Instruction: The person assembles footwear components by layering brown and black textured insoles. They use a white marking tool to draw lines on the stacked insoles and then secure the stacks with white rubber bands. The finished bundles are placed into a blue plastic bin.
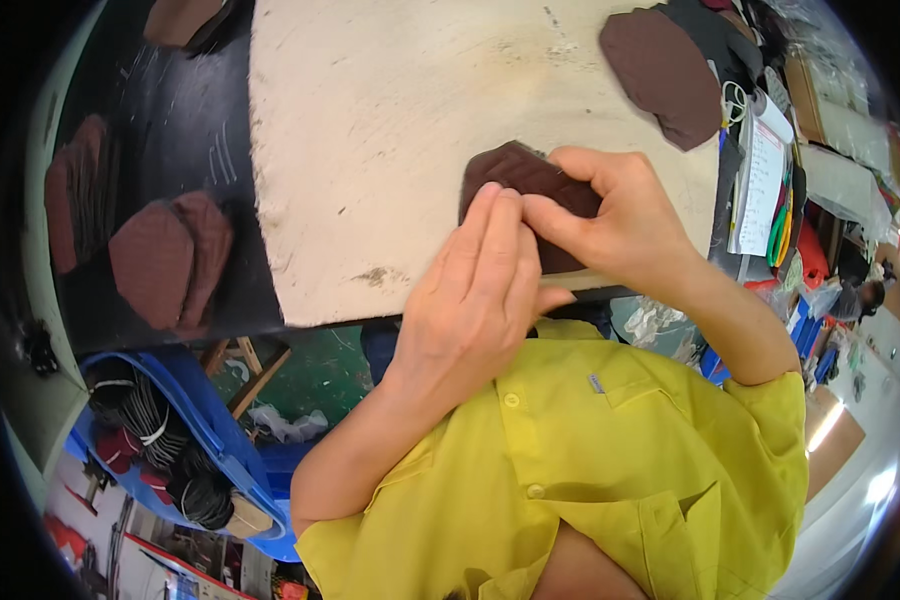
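A dark brown fabric piece with quilted-looking lines lies at the near edge of the pale board. My left hand rests on its near left part, fingers straight and close together. At its right side, my right hand pinches the edge between thumb and bent fingers. The two hands nearly meet over the piece and cover much of it. Whether it has one layer or several, I cannot tell.
More brown pieces lie at the far right. Stacks of similar pieces sit on the black tabletop at left. A blue bin with dark bundles stands below left. A notepad and scissors lie at right.
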Demonstrator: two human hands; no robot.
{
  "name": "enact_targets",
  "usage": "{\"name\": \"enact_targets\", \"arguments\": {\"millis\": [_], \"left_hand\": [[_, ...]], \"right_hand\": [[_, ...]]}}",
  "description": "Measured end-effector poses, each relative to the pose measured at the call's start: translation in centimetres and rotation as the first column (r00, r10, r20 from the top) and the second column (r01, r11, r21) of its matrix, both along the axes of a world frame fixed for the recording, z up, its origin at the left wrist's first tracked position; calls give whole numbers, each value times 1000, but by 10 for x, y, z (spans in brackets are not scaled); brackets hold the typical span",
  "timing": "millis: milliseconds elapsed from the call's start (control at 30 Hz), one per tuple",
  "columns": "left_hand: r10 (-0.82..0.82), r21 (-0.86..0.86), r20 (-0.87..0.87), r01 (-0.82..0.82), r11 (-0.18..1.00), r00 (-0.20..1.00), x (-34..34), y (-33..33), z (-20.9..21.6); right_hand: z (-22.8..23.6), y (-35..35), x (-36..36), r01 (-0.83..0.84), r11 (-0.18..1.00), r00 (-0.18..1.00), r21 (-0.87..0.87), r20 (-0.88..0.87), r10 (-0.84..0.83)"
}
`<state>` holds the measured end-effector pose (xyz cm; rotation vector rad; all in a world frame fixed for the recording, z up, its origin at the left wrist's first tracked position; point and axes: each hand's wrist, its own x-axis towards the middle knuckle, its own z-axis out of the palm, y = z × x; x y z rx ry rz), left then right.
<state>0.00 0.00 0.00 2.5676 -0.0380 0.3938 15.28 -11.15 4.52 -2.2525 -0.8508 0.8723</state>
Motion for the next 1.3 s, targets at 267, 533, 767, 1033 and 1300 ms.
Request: {"name": "enact_targets", "arguments": {"millis": [267, 533, 767, 1033, 1300], "left_hand": [[81, 151, -158, -57, 987, 984, 13, -15, 12], [56, 204, -252, -4, 979, 966, 11, -17, 14], [-140, -138, -177, 116, 984, 974, 12, 3, 28], [213, -706, -45, -182, 684, 976, 3, 23, 52], [832, -803, -86, -533, 269, 549, -53, 99, 66]], "right_hand": [[-4, -43, -10, 156, 945, 963, 287, 170, -211], [-4, -37, 4, 268, 957, 963, 114, -44, -264], [-4, -44, 8, 132, 970, 991, 203, 7, -136], [26, -9, -5, -135, 779, 990, 613, 120, 77], [20, 52, 68, -365, 821, 836, 440, 543, 81]]}}
